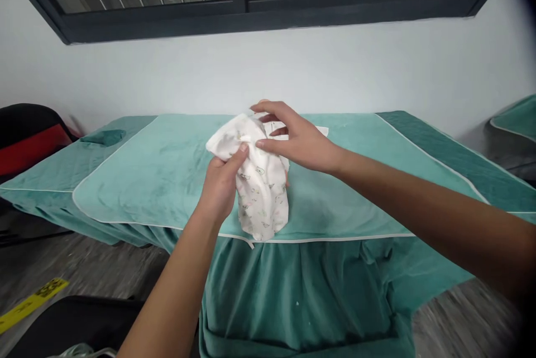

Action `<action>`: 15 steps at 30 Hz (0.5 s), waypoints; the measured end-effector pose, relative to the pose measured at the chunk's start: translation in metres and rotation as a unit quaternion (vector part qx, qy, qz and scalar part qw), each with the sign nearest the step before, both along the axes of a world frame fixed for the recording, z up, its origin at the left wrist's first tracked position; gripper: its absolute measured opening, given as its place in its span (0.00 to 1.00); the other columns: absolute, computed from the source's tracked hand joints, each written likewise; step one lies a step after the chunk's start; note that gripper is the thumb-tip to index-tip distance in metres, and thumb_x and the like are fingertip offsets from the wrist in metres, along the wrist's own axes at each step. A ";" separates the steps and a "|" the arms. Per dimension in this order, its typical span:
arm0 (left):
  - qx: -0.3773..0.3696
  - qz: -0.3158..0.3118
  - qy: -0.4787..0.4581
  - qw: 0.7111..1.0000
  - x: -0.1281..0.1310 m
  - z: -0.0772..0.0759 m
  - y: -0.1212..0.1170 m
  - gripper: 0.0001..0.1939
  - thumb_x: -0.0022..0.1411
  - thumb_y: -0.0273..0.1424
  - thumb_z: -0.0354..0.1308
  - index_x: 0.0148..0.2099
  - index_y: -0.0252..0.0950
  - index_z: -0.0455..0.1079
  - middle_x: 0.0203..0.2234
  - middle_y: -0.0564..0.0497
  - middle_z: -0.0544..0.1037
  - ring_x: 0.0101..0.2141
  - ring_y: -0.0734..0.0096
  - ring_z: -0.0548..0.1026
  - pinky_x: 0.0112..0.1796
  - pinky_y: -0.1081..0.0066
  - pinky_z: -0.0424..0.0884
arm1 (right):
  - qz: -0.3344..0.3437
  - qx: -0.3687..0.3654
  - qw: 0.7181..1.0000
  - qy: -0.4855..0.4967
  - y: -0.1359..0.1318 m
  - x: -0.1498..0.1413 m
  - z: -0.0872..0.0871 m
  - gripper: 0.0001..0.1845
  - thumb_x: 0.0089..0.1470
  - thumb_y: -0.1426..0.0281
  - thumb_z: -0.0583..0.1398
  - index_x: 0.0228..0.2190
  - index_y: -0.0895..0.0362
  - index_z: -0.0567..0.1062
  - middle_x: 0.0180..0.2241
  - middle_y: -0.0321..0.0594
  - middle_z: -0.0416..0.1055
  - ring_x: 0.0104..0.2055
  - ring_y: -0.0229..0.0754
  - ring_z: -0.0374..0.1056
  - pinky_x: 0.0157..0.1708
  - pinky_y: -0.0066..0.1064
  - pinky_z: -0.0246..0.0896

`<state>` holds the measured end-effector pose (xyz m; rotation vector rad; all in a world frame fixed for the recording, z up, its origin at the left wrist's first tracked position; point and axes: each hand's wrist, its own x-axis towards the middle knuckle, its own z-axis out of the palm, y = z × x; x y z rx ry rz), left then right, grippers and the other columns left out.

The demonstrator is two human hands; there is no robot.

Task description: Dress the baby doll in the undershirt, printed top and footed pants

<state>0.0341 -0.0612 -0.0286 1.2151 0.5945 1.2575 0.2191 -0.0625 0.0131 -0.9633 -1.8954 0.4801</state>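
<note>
A white cloth garment (262, 196) with a small green and dark print hangs in loose folds above the bed's near edge. My left hand (221, 182) pinches its left side, thumb on the front and fingers mostly hidden behind. My right hand (299, 137) is at the garment's upper right, with thumb and fingers apart; the thumb tip touches or nearly touches the fabric. Small skin-toned patches show at the garment's top and right edge, but what they belong to is mostly covered. A white piece (322, 130) lies behind my right hand.
A bed with a light green cover (138, 173) stands against the white wall (268, 73), below a dark-framed window (247, 12). A red and black chair (33, 143) is at the left. Near me are a black seat (79, 324) and yellow floor tape (33, 303).
</note>
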 end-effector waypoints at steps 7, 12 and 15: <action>-0.025 -0.053 0.101 0.993 0.001 -0.006 -0.002 0.24 0.59 0.45 0.67 0.53 0.36 0.76 0.41 0.44 0.83 0.42 0.53 0.81 0.42 0.61 0.75 | -0.008 -0.011 0.999 -0.035 0.013 -0.006 0.012 0.05 0.59 0.68 0.58 0.33 0.54 0.74 0.33 0.37 0.71 0.37 0.40 0.65 0.38 0.36 0.63; -0.049 -0.180 0.243 0.952 -0.007 -0.029 -0.001 0.30 0.52 0.37 0.73 0.57 0.37 0.74 0.51 0.43 0.80 0.53 0.45 0.77 0.51 0.55 0.72 | -0.124 0.035 0.983 0.128 0.046 0.022 0.020 0.03 0.60 0.68 0.59 0.33 0.54 0.70 0.31 0.36 0.67 0.35 0.39 0.64 0.36 0.33 0.63; -0.096 -0.214 0.238 0.943 -0.014 -0.047 0.000 0.30 0.53 0.37 0.72 0.58 0.37 0.73 0.54 0.42 0.79 0.55 0.44 0.76 0.53 0.53 0.72 | -0.207 0.031 0.966 0.150 0.074 0.055 0.008 0.03 0.60 0.70 0.57 0.32 0.53 0.69 0.30 0.36 0.65 0.34 0.39 0.64 0.38 0.36 0.65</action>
